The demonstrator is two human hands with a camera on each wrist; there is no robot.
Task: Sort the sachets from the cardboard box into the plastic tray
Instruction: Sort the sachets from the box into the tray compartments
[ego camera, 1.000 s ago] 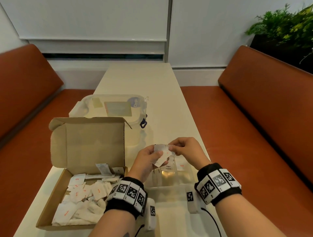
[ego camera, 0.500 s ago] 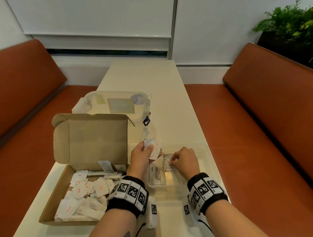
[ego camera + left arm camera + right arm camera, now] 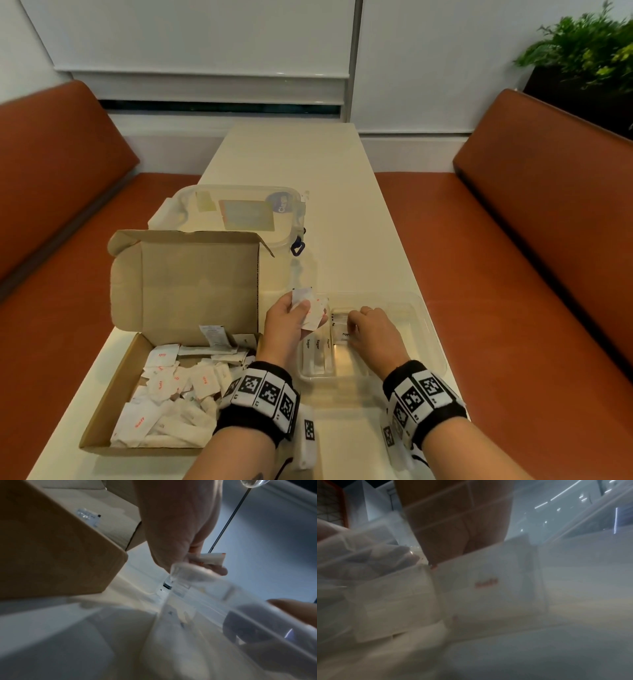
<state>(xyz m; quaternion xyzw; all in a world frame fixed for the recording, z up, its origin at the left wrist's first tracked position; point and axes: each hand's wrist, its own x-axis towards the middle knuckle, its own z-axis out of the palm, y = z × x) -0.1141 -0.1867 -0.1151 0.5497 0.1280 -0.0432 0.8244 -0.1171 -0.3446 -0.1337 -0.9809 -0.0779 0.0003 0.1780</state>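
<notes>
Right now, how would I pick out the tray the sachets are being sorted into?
Start at the open cardboard box on the pale table. Directly to its right, in front of the person, lies the plastic tray, with the right hand reaching in. Unlike the lidded plastic container behind the box, it is open-topped and shallow.

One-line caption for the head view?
Left hand holds sachets; right hand reaches into the plastic tray.

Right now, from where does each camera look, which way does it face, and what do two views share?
Head: above, facing forward and down at the brown cardboard box and clear plastic tray; both forearms, left hand, right hand show.
Left wrist: low beside the box, facing along the hand to its white sachets.
Right wrist: inside the tray, blurred; fingers pinch a red-lettered white sachet.
Head and left wrist share box, tray, the left hand's sachets.
</notes>
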